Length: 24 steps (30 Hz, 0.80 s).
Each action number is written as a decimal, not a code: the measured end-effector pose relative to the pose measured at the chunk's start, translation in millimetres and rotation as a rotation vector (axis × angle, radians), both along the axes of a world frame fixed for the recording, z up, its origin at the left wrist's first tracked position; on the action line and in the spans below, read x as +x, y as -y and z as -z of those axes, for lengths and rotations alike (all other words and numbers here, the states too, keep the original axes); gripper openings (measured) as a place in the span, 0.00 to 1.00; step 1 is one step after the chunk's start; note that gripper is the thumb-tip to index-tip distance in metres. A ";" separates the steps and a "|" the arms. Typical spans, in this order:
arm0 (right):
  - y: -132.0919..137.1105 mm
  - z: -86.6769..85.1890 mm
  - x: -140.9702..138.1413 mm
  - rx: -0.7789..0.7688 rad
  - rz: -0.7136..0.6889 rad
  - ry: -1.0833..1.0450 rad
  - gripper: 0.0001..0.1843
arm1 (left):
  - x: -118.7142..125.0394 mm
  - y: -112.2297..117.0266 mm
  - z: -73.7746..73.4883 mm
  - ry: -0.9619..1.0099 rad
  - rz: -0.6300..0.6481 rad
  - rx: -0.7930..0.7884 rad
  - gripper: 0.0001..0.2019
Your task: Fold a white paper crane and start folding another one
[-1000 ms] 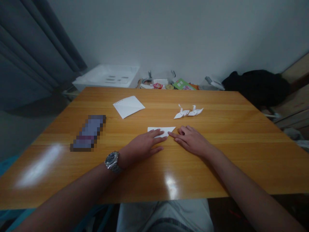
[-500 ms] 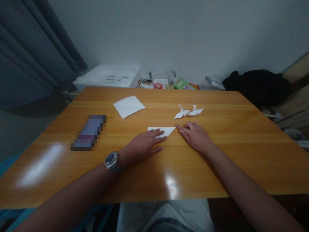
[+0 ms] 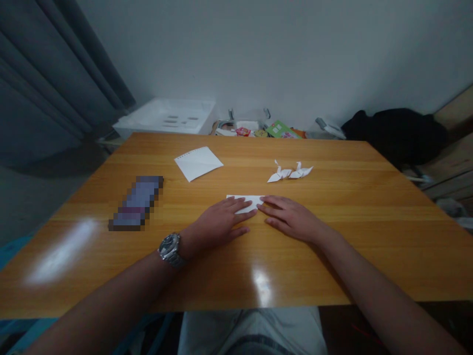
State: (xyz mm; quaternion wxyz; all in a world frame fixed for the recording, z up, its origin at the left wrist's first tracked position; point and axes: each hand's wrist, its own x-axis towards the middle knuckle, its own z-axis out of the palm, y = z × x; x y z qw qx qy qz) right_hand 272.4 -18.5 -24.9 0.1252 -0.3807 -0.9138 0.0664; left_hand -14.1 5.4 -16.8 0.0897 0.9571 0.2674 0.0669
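A white folded sheet of paper [image 3: 254, 201] lies on the table in the middle, partly covered by fingers from both sides. My left hand [image 3: 223, 219] rests flat across its left part, fingers spread, with a metal watch on the wrist. From the right, my right hand [image 3: 290, 218] lays its outstretched fingertips on the paper's right end, hiding the pointed corner. Just beyond the right hand stand two white origami birds [image 3: 280, 174], side by side and close together.
A square sheet of paper [image 3: 199, 163] with a perforated edge lies at the back left of the wooden table [image 3: 354, 197]. A blurred-out phone [image 3: 137, 202] sits left. Behind the table are a white plastic tray [image 3: 166, 116], small packets and a black cloth bundle [image 3: 395, 133].
My right hand has shifted from pointing at the paper's right tip to lying flatter over its right end, fingers more spread. The left hand stays in nearly the same place.
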 end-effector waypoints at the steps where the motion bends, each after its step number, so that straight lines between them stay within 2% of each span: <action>1: 0.2 0.0 0.4 -0.005 0.002 -0.001 0.25 | -1.3 -0.9 -1.0 0.000 0.014 -0.008 0.27; 7: 0.3 0.4 1.0 -0.020 -0.009 -0.013 0.24 | -8.9 -7.9 -5.3 0.023 0.085 -0.091 0.26; 10: 0.0 3.0 0.0 -0.026 0.042 -0.031 0.21 | -8.7 -8.8 -5.3 0.038 0.070 -0.109 0.25; 18: -2.3 6.4 2.9 -0.024 0.212 -0.108 0.23 | -6.9 -6.3 -6.6 0.058 0.049 -0.119 0.24; 24: -5.2 9.0 0.5 -0.010 0.281 -0.147 0.24 | -7.9 -7.1 -5.9 0.083 0.065 -0.105 0.23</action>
